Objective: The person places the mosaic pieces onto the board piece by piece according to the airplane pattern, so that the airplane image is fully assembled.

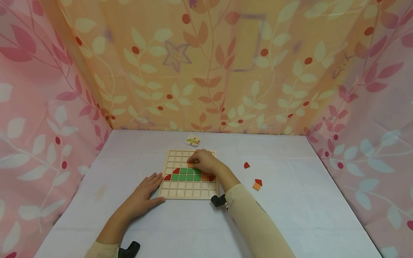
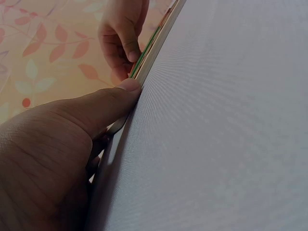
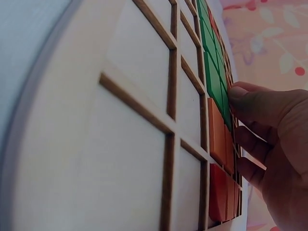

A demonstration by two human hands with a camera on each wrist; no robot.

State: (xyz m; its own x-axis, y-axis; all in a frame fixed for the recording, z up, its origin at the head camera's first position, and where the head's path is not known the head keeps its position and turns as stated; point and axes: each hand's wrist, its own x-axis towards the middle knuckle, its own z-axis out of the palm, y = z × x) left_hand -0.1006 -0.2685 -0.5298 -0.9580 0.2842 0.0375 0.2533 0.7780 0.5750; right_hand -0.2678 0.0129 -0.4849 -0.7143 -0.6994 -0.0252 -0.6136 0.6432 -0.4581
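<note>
A pale wooden grid board (image 1: 174,193) lies on the white table. Green tiles (image 1: 185,177) fill several of its middle cells, with red curved-edge tiles (image 1: 167,177) at the ends and an orange tile (image 1: 204,177) at the right. Above the green rows, the right hand (image 1: 204,161) pinches an orange square tile (image 1: 190,165) between thumb and fingers. Its curled fingers (image 3: 255,139) reach over the tiles in the right wrist view. Lying flat with fingers spread, the left hand (image 1: 145,191) touches the board's left edge; its thumb (image 2: 108,106) rests along the near corner.
Right of the board lie a loose red tile (image 1: 246,165), another red tile (image 1: 258,182) and an orange square (image 1: 256,186) against it. A small patterned card (image 1: 193,140) lies behind the board. Flowered cloth (image 1: 206,71) encloses the table at the back and sides.
</note>
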